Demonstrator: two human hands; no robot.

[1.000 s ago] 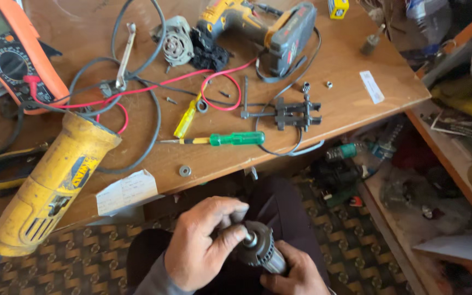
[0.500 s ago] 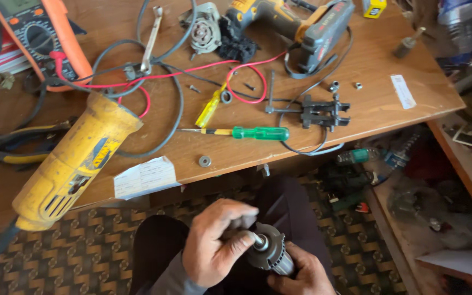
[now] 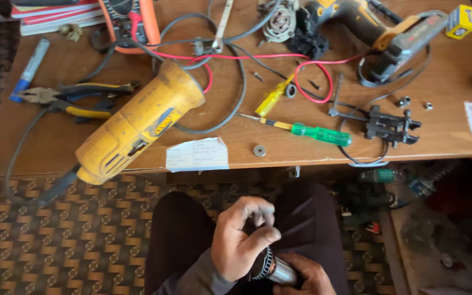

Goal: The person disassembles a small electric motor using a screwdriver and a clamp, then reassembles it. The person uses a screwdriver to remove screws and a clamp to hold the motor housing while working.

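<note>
Over my lap I hold a small motor armature [image 3: 273, 267], a metal cylinder with a dark finned ring at one end. My left hand [image 3: 240, 240] curls over the finned end, fingertips pinched together above it. My right hand [image 3: 310, 277] cups the shiny body from below at the bottom edge of the view; much of that hand is cut off. On the wooden table [image 3: 443, 136] ahead lie a yellow angle grinder body [image 3: 137, 123], a green-handled screwdriver [image 3: 315, 133] and a yellow-handled screwdriver [image 3: 271, 99].
Also on the table: pliers [image 3: 66, 101], an orange multimeter [image 3: 129, 19] with red and black leads, a yellow and grey power tool [image 3: 389, 35], a black brush holder [image 3: 389, 125], a washer [image 3: 259, 150], a paper slip [image 3: 198, 154]. Patterned carpet [image 3: 55, 235] lies below; clutter at right.
The view has swung left and down the table. My left hand has lifted its fingers into a pinch over the armature's finned end; the armature sits lower in view.
</note>
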